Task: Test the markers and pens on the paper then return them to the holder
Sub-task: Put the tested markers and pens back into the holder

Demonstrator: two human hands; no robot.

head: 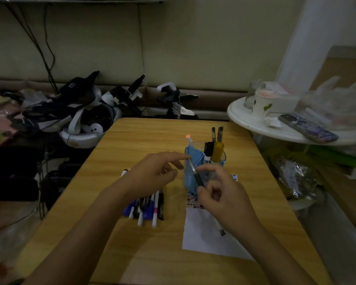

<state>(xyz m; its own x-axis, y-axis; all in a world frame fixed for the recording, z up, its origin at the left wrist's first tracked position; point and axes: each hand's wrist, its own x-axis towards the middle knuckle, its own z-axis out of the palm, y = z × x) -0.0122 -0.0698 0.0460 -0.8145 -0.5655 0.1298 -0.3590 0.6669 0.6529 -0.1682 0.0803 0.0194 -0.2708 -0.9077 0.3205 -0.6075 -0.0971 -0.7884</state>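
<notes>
Working over wooden table [132, 145]: paper [201, 233] under right hand [224, 194], divided holder [203, 159] just beyond it. Right hand pinches black pen [196, 174], long axis tilted up-left toward holder. Left hand [152, 173] loosely spread, empty, above untested pens [150, 206].

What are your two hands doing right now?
Left hand: open, fingers loose, holding nothing.
Right hand: fingers pinching a black pen.
</notes>
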